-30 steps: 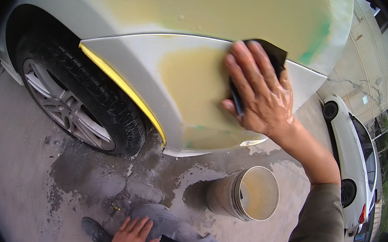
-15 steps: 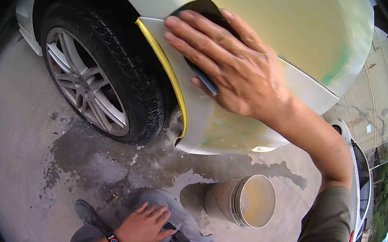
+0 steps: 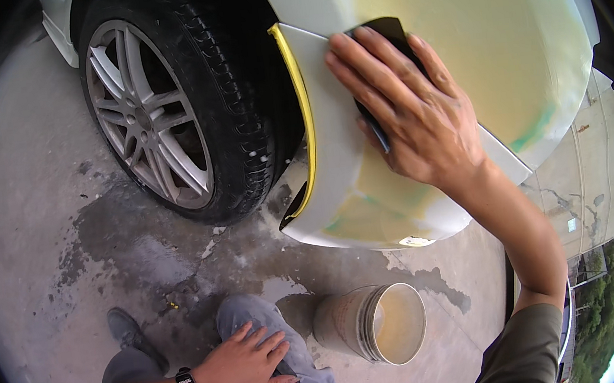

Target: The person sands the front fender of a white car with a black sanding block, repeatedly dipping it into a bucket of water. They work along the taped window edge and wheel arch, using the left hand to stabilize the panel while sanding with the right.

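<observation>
My right hand [image 3: 422, 116] lies flat against the car's bumper [image 3: 336, 143], its fingers pressing a dark sheet of sandpaper [image 3: 389, 31] to the surface. The folded sheet shows past the fingertips and under the palm. It lies across the seam between the bumper and the panel above [image 3: 486, 45], both white with yellowish and greenish sanded patches. Yellow masking tape [image 3: 308, 128] lines the bumper's wheel-arch edge. My left hand [image 3: 239, 368] rests palm down on my knee, fingers spread and holding nothing.
A tyre with a silver spoked wheel [image 3: 146, 122] stands left of the bumper. Below the bumper, a worn bucket [image 3: 340, 325] with cloudy yellowish contents stands on the wet-stained concrete floor [image 3: 40, 219]. A wall [image 3: 588, 162] is at the right.
The view has shifted, so the car sits farther right in it. My right hand with the sandpaper has slid slightly away from the taped edge. My left hand stays on my knee.
</observation>
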{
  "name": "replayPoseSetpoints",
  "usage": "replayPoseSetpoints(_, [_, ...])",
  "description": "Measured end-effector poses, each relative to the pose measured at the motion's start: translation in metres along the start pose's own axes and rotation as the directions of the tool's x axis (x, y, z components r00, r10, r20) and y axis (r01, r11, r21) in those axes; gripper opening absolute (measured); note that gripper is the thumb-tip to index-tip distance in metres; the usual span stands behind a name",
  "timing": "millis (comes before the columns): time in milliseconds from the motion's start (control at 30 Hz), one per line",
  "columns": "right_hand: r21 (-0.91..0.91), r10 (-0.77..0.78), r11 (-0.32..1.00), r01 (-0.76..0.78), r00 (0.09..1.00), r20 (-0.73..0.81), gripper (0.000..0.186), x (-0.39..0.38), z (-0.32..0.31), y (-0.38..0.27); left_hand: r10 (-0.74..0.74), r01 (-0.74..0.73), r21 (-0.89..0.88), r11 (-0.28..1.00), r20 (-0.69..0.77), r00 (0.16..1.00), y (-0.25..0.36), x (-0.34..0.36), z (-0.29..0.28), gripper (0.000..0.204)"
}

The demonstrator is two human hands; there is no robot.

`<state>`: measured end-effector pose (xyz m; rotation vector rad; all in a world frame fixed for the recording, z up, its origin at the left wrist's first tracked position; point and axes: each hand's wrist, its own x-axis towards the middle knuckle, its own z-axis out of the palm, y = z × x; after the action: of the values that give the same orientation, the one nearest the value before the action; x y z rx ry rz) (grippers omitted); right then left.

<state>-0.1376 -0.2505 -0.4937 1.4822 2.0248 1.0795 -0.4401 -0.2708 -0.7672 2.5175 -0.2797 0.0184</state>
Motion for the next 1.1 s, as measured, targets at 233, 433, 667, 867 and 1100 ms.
replayPoseSetpoints(233, [-0.091, 0.022, 0.996, -0.019, 0.999, 0.032, 0.064, 0.005, -0.005, -0.009, -0.011, 0.011, 0.051, 0.999, 0.001, 1.000, 0.002, -0.001, 0.000, 0.075])
replayPoseSetpoints(433, [-0.049, 0.039, 0.998, -0.036, 0.997, 0.069, 0.068, 0.030, -0.006, -0.018, -0.009, 0.008, 0.014, 1.000, 0.089, 0.996, 0.004, -0.009, -0.001, 0.079])
replayPoseSetpoints(667, [-0.107, 0.002, 0.994, 0.000, 1.000, 0.020, 0.075, 0.035, -0.001, -0.019, -0.024, 0.020, 0.022, 1.000, 0.199, 0.980, 0.006, -0.010, -0.002, 0.081])
replayPoseSetpoints(867, [-0.176, 0.134, 0.976, -0.131, 0.991, 0.005, 0.075, -0.030, -0.002, -0.015, 0.041, -0.037, -0.051, 0.998, 0.091, 0.995, -0.001, -0.010, 0.004, 0.082])
replayPoseSetpoints(1100, [-0.071, 0.361, 0.932, -0.357, 0.887, 0.289, 0.078, -0.165, -0.024, -0.022, -0.013, 0.010, 0.012, 1.000, 0.268, 0.963, 0.002, -0.007, -0.002, 0.082])
